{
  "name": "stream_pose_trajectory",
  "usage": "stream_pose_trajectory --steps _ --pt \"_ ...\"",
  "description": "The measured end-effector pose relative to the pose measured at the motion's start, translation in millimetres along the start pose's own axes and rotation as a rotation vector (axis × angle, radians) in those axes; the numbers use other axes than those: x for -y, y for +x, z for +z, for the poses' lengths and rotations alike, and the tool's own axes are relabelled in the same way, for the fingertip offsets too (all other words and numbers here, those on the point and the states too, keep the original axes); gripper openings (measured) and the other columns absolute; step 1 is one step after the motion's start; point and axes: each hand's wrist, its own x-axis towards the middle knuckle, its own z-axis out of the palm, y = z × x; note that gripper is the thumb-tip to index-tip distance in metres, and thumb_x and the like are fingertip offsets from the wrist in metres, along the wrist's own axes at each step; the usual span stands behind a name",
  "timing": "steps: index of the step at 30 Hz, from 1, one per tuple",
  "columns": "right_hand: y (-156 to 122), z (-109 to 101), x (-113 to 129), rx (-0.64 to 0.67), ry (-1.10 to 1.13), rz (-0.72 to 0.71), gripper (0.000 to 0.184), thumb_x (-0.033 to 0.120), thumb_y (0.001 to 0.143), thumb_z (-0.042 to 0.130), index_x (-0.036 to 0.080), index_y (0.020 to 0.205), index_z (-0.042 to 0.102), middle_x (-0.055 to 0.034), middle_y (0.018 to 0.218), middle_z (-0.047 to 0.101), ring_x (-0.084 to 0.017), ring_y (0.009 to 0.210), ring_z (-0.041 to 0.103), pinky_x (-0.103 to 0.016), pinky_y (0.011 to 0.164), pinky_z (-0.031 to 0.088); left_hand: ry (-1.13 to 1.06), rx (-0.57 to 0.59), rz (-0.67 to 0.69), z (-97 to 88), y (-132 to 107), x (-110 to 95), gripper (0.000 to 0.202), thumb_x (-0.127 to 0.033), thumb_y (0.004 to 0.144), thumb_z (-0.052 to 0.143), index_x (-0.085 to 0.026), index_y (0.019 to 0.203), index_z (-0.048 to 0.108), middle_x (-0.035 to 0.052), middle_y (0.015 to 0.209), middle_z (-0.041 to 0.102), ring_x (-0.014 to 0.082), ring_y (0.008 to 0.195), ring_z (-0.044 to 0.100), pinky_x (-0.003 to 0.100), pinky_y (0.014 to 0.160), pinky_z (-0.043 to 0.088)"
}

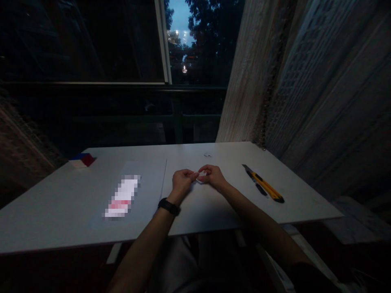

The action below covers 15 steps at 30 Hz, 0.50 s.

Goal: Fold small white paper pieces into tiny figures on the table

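Dim light, dusk outside the window (183, 40); person seated at a white table (61, 219), both forearms reaching forward over it.

Left hand (182, 179) and right hand (214, 176) meet just above the table's middle; fingers of each curled in, thumb and forefinger closed in a pinch on a small white scrap (200, 179) held between them; scrap sits low, at or barely off the surface, too small and dark to tell whether it is folded, torn or whole. Black wristwatch (169, 206) on the left wrist.

Right of the hands, apart from them, a yellow-and-black utility knife (264, 184) lies flat, blade end pointing away from the person; untouched. Beyond the hands, a second tiny white bit (208, 154) on the table. Left of the hands, a paper sheet (143, 179) lies flat, its right edge just beside the left hand. Far left corner, a small red, blue and white block (82, 160). Pale curtain (305, 81) hangs at the right.

Judgement: the step in hand looks like fine two-handed work on the scrap, a fold or crease or tear, with cutting set aside; any further move calls for a steady pinch from both sides and small, even fingertip pressure, since the piece is slight and the light poor.
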Motion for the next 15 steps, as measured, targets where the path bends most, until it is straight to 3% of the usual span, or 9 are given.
stream_pose_trajectory --steps 4,7,12,15 --pt "-0.1 -5.9 0.5 0.126 -0.026 0.045 0.035 0.020 0.040 0.077 0.013 0.070 0.060 0.0042 0.055 0.055 -0.009 0.047 0.051 -0.022 0.046 0.039 0.125 0.073 0.028 -2.3 -1.3 -1.1 0.031 -0.045 0.058 0.067 -0.015 0.068 0.069 0.0041 0.058 0.064 0.0139 0.054 0.056 0.023 0.050 0.036" --pt "-0.1 -6.4 -0.2 0.140 -0.067 0.032 0.034 0.019 0.040 0.076 0.014 0.070 0.060 0.0064 0.048 0.052 -0.007 0.043 0.047 -0.021 0.043 0.037 0.177 0.105 0.034 -2.7 -2.7 -1.3 0.032 -0.045 0.058 0.066 -0.015 0.068 0.069 0.0039 0.058 0.064 0.0136 0.054 0.055 0.023 0.049 0.035" --pt "-0.3 -5.1 0.5 0.117 -0.088 0.003 0.035 0.019 0.038 0.076 0.014 0.069 0.059 0.0088 0.041 0.049 -0.005 0.037 0.041 -0.018 0.038 0.031 0.070 0.112 0.004 -3.0 -2.9 -2.3 0.030 -0.042 0.055 0.069 -0.014 0.065 0.069 0.0037 0.054 0.063 0.0126 0.050 0.053 0.022 0.047 0.035" --pt "-1.0 -10.6 3.1 0.172 -0.107 0.002 0.039 0.022 0.039 0.078 0.013 0.072 0.061 0.0077 0.044 0.051 -0.005 0.039 0.043 -0.018 0.039 0.032 -0.028 0.152 -0.012 -3.6 -2.2 -4.8 0.030 -0.041 0.052 0.072 -0.013 0.061 0.068 0.0037 0.051 0.061 0.0117 0.046 0.051 0.022 0.046 0.034"
